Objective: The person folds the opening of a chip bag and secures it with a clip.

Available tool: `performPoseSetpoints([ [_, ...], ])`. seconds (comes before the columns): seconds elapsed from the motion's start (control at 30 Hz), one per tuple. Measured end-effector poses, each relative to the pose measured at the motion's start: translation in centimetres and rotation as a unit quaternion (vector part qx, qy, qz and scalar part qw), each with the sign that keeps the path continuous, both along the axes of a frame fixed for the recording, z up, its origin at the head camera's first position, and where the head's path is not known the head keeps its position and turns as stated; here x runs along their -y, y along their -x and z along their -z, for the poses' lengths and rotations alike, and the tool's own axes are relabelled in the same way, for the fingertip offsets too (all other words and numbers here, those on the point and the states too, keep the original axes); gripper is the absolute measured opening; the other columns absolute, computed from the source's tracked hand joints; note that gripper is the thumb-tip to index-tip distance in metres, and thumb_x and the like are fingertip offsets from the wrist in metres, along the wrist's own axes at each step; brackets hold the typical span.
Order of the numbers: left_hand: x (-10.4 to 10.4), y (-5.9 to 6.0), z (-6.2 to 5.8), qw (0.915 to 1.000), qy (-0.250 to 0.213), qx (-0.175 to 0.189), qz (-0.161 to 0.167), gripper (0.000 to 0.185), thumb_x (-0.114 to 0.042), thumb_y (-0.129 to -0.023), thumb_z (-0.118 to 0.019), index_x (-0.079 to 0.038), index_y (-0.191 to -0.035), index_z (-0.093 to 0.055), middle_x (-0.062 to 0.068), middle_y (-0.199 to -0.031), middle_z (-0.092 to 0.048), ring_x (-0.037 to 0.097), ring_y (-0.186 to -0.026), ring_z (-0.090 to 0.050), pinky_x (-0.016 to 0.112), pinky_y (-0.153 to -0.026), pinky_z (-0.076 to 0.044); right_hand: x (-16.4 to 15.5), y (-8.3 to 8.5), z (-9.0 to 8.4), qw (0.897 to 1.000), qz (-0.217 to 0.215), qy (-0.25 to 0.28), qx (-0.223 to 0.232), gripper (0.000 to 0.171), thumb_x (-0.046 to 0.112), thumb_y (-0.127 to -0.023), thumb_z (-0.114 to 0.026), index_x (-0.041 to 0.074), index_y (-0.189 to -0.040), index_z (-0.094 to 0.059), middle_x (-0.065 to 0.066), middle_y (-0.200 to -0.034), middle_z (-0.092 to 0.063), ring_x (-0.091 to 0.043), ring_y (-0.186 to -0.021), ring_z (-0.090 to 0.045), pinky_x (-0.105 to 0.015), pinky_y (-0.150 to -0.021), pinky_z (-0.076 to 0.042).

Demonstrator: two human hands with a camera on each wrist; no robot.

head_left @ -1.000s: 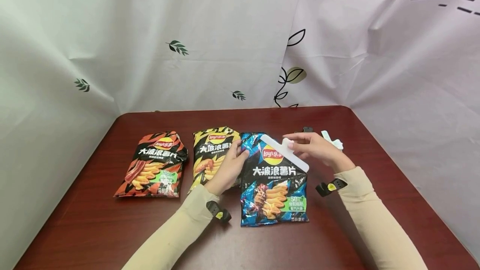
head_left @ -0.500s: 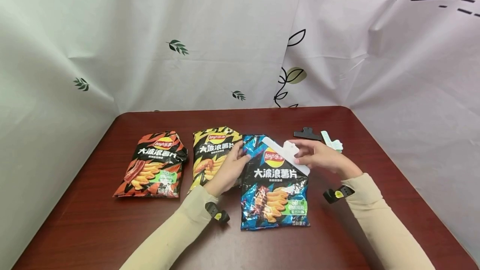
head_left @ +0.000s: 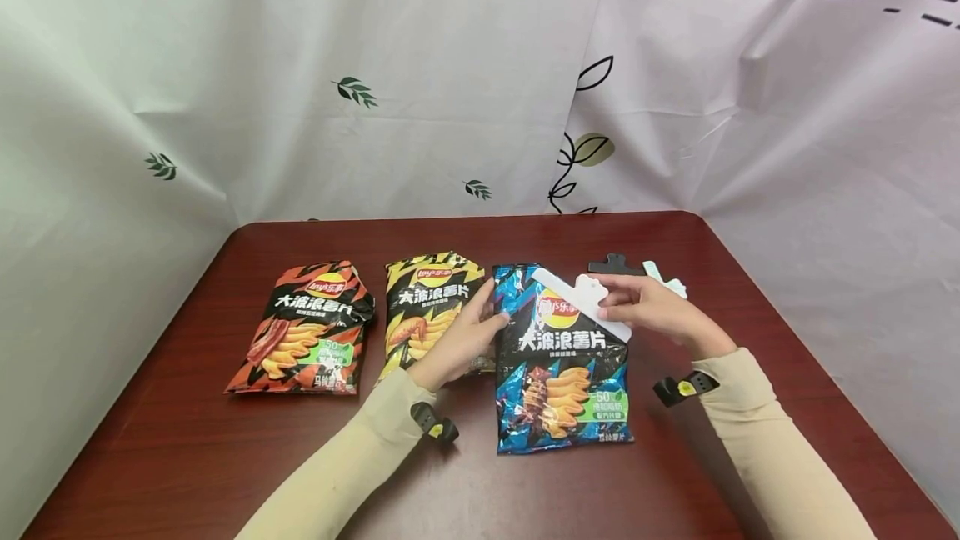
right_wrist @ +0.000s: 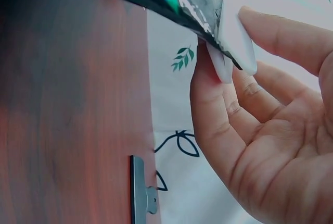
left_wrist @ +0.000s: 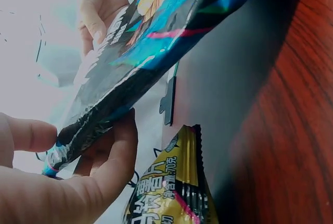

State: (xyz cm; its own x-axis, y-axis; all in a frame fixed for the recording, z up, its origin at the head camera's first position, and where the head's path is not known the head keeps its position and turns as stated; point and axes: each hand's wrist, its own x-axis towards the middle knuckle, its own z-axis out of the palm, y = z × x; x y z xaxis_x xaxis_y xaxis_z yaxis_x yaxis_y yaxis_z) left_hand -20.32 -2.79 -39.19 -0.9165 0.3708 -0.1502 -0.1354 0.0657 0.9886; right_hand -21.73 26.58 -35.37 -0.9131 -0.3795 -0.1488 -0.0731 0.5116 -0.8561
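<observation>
A blue and black bag of chips (head_left: 558, 390) is held up between my hands, its top right corner folded down on a slant. Along that fold sits a long white bag clip (head_left: 562, 288), also visible in the right wrist view as two white bars (right_wrist: 237, 39) with the bag between them. My left hand (head_left: 463, 338) pinches the bag's upper left edge, thumb in front and fingers behind. With thumb and fingers, my right hand (head_left: 651, 307) grips the white clip by its handle. The left wrist view shows the bag lifted off the table at its near side.
Left of the blue bag lie a yellow chip bag (head_left: 427, 294), partly behind my left arm, and a red chip bag (head_left: 307, 340). Behind my right hand are a black clip (head_left: 615, 263) and a pale green-white clip (head_left: 663, 277). Fabric hangs behind the table (head_left: 187, 457).
The blue bag, the white clip on it and both hands have shifted a little to the right. The black clip has come more into view behind my right hand.
</observation>
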Motion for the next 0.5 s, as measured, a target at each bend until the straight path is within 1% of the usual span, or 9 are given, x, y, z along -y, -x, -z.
performPoseSetpoints([
  [0.07,0.0,0.1,-0.1,1.0,-0.007,0.001,0.005,0.069,-0.01,-0.1,-0.045,-0.019,-0.156,-0.006,0.025,-0.159,-0.009,0.04,-0.145,-0.019,0.053,-0.09,-0.05,-0.1,0.0,-0.1,1.0,0.008,-0.004,-0.004,0.067,0.018,-0.089,-0.069,0.002,-0.146,-0.039,-0.013,-0.102,-0.066,-0.012,-0.082,-0.062,-0.028,-0.069,-0.053],
  [0.2,-0.3,0.3,-0.4,0.9998,-0.018,0.004,0.01,0.07,-0.009,-0.1,-0.044,-0.023,-0.156,-0.005,0.024,-0.159,-0.007,0.043,-0.14,-0.028,0.052,-0.086,-0.052,-0.2,0.3,-0.2,1.0,0.024,-0.011,-0.014,0.066,0.02,-0.088,-0.069,0.002,-0.145,-0.041,-0.012,-0.102,-0.066,-0.012,-0.085,-0.062,-0.028,-0.073,-0.052],
  [0.3,-0.4,0.6,-0.7,0.9999,-0.007,0.001,0.011,0.071,-0.009,-0.1,-0.044,-0.026,-0.156,-0.005,0.023,-0.159,-0.009,0.044,-0.136,-0.036,0.05,-0.081,-0.055,-0.4,0.5,-0.3,0.999,0.035,-0.023,-0.023,0.066,0.023,-0.088,-0.07,0.002,-0.144,-0.041,-0.011,-0.102,-0.067,-0.014,-0.089,-0.062,-0.03,-0.079,-0.051],
  [0.4,-0.5,0.8,-0.9,0.9998,0.012,0.002,0.016,0.072,-0.011,-0.1,-0.045,-0.03,-0.156,-0.004,0.025,-0.157,-0.014,0.043,-0.135,-0.037,0.048,-0.076,-0.057,-0.7,0.8,-0.4,0.997,0.046,-0.042,-0.036,0.066,0.027,-0.089,-0.069,0.005,-0.145,-0.042,-0.009,-0.103,-0.068,-0.013,-0.095,-0.061,-0.032,-0.085,-0.049],
  [0.5,-0.5,0.9,-1.2,0.9994,0.022,0.004,0.027,0.074,-0.012,-0.1,-0.045,-0.034,-0.155,-0.001,0.026,-0.151,-0.022,0.042,-0.134,-0.038,0.046,-0.075,-0.057,-0.9,1.0,-0.4,0.997,0.061,-0.043,-0.035,0.065,0.028,-0.089,-0.068,0.007,-0.145,-0.042,-0.01,-0.107,-0.068,-0.012,-0.099,-0.06,-0.033,-0.088,-0.049],
])
